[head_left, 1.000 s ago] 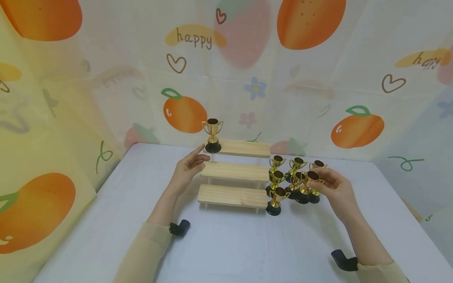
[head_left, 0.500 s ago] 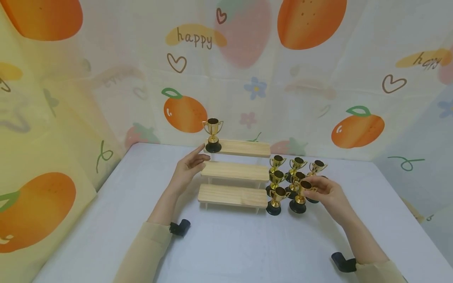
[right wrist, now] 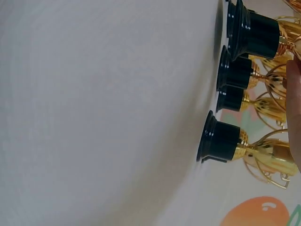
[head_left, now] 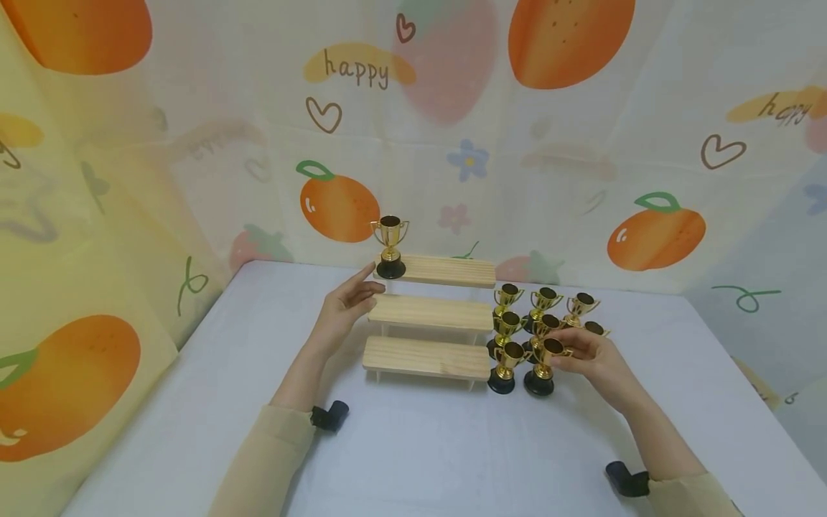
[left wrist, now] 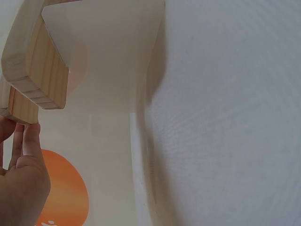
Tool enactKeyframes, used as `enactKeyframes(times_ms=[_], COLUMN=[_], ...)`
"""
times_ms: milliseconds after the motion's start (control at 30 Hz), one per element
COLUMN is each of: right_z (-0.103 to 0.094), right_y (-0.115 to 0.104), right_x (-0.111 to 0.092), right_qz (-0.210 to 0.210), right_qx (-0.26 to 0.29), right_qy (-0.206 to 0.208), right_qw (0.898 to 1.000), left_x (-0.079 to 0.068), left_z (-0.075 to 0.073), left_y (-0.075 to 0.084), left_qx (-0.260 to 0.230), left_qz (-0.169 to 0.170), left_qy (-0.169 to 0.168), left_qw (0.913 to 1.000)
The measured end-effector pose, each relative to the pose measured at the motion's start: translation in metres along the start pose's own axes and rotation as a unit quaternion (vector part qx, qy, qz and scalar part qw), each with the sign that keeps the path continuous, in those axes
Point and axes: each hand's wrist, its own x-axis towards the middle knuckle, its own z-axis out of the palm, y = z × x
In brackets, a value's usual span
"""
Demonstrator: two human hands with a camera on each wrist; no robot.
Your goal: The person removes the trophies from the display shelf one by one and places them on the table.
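In the head view my right hand (head_left: 594,359) pinches the cup of a small gold trophy (head_left: 540,379) with a black base, upright at the front of a trophy group. The right wrist view shows this held trophy (right wrist: 258,35) at the upper right, beside my fingers (right wrist: 294,108); whether its base touches the table I cannot tell. My left hand (head_left: 345,309) reaches to the left ends of a three-tier wooden stand, its extended fingers (left wrist: 32,141) touching a board end (left wrist: 23,108). One trophy (head_left: 390,248) stands on the top board (head_left: 452,271), at its left end.
The middle board (head_left: 429,312) and front board (head_left: 426,357) hold nothing. Several more trophies, among them one at the near left (head_left: 502,373), stand close together right of the stand. A white cloth covers the table (head_left: 413,459); a fruit-print curtain (head_left: 413,165) hangs behind.
My right hand has moved the pinched trophy toward the front and left, out of the group's right side to its near row. The left hand stays at the stand.
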Motion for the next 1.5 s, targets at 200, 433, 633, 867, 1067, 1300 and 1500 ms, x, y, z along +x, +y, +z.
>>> enactKeyframes(times_ms=[200,433,633,867,1067,1300,1500], right_z=[-0.001,-0.001,-0.001,-0.002,-0.002,-0.003,-0.003], right_y=[0.005,0.008,0.011,0.013,0.013,0.013,0.014], right_x=[0.001,0.001,0.002,0.002,0.001,0.001,0.001], right_qz=[-0.003,-0.013,-0.017,-0.024,-0.031,-0.036,-0.036], right_qx=[0.002,0.032,0.034,0.047,0.061,0.057,0.055], right_qy=[-0.013,-0.030,-0.038,-0.047,-0.051,-0.050,-0.050], right_qw=[1.000,0.999,0.999,0.997,0.996,0.996,0.997], left_x=[0.000,0.000,-0.001,-0.001,-0.002,-0.001,0.000], left_z=[0.000,-0.001,-0.002,-0.002,-0.002,-0.001,-0.001], left_y=[-0.001,-0.003,-0.002,-0.001,0.000,0.000,0.000], left_qx=[0.001,0.008,0.007,0.013,0.010,0.021,0.012], left_qz=[-0.002,-0.004,-0.006,-0.013,-0.016,-0.017,-0.013], left_qy=[0.002,0.006,0.006,0.005,0.006,0.007,0.004], left_qw=[1.0000,0.9999,0.9999,0.9998,0.9998,0.9996,0.9998])
